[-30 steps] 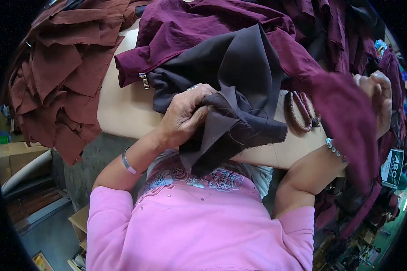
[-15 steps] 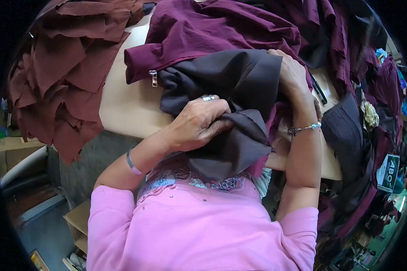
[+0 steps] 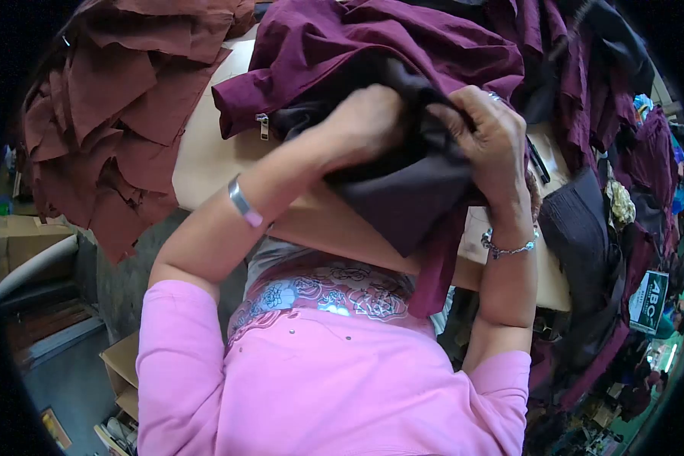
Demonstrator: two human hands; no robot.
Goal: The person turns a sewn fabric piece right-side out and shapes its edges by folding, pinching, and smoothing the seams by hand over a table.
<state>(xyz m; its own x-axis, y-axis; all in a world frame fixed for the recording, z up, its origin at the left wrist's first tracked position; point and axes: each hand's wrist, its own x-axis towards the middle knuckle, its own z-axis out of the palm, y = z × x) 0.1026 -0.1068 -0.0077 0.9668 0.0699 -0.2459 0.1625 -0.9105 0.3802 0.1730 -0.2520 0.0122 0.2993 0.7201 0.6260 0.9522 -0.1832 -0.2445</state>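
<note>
A maroon garment [image 3: 319, 38] with a zipper pull [image 3: 263, 126] at its left edge lies across the board, and dark grey fabric [image 3: 406, 201] spreads from it toward my body. My left hand [image 3: 368, 121] reaches into the dark fold between the two cloths; its fingers are hidden there. On the right, my right hand [image 3: 490, 137] pinches the dark fabric between thumb and fingers near the fold's edge. A narrow maroon strip [image 3: 437, 281] hangs over the front edge, below my right hand.
Rust-brown cloth pieces [image 3: 102, 106] are heaped over the left side of the pale board [image 3: 228, 171]. A black pen [image 3: 538, 161] lies right of my right hand. Dark and maroon cloths [image 3: 581, 220] hang at the right. A cardboard box [image 3: 30, 247] stands at lower left.
My left hand has moved up and right into the fold. The right hand has come slightly down, now gripping the fabric edge. The dark fabric has been lifted, opening a hollow under the maroon cloth.
</note>
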